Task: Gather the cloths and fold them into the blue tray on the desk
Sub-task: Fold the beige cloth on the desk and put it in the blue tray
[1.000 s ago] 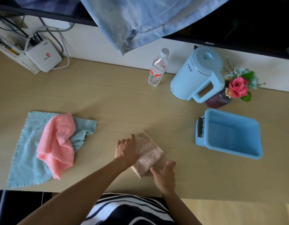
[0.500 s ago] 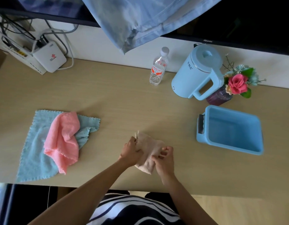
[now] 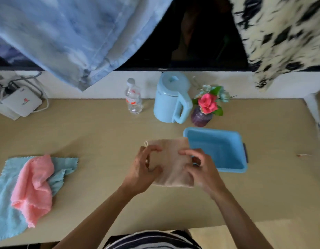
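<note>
A folded beige cloth (image 3: pixel 171 159) is held just above the desk, its right edge reaching the left rim of the blue tray (image 3: pixel 233 169). My left hand (image 3: pixel 144 169) grips the cloth's left side and my right hand (image 3: pixel 203 169) grips its right side. The tray looks empty inside. Far left on the desk, a crumpled pink cloth (image 3: pixel 34 184) lies on top of a spread light-blue cloth (image 3: pixel 6 212).
Along the back of the desk (image 3: pixel 101 141) stand a water bottle (image 3: pixel 133 97), a light-blue kettle (image 3: pixel 171 101) and a vase with flowers (image 3: pixel 207 106). A white router (image 3: pixel 20 104) with cables sits back left. Fabric hangs over the dark screen above.
Both hands have closed on the beige cloth, lifted it off the desk and carried it right to the tray's edge. The view has shifted as well.
</note>
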`<state>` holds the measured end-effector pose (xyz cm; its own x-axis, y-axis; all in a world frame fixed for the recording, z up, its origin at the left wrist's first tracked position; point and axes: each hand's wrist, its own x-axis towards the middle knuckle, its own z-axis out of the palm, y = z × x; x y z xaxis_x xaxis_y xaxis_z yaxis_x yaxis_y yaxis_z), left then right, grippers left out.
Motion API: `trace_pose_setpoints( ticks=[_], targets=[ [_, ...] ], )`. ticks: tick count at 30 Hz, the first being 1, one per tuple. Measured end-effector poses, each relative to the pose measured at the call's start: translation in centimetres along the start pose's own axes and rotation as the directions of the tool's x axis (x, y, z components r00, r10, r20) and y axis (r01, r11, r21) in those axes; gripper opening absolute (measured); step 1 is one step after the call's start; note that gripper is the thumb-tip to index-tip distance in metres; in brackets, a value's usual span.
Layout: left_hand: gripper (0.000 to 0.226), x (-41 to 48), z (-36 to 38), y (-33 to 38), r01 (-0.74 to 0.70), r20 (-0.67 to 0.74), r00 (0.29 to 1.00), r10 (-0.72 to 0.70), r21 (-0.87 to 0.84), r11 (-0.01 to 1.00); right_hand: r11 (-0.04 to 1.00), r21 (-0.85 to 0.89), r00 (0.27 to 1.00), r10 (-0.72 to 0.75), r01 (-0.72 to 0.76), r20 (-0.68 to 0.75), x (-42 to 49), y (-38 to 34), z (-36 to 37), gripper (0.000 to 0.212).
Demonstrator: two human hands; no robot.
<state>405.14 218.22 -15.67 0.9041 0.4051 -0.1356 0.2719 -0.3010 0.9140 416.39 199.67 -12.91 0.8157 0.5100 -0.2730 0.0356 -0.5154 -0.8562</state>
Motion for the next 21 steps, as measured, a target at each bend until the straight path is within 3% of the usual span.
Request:
trace_pose_setpoints(
  ticks=[4,8,16,21],
  targets=[
    [0.052,3.8,5.5,5.5,-0.144,0.052,0.989,0.141,0.064,0.988,0.996,-0.077,0.994,-0.056,0.049,-0.099,1.3,1.1,-8.0,0.053],
    [0.052,7.6,11.4,7.8,-0.132,0.098,0.989,0.113,0.216,0.967,0.968,-0.252,0.990,-0.024,-0.013,-0.142,3.4,4.3,-13.3,0.048],
    [0.061,11.6,19.7,5.1,0.000,0.222,0.965,-0.140,0.531,0.847,0.731,-0.683,0.987,0.111,-0.002,0.116,8.2,9.6,-14.7,0.045],
    [0.073,12.3,21.4,3.2,0.010,0.264,0.938,-0.227,0.630,0.776,0.652,-0.753,0.967,0.123,0.090,0.222,9.8,11.9,-13.0,0.069]
  ],
)
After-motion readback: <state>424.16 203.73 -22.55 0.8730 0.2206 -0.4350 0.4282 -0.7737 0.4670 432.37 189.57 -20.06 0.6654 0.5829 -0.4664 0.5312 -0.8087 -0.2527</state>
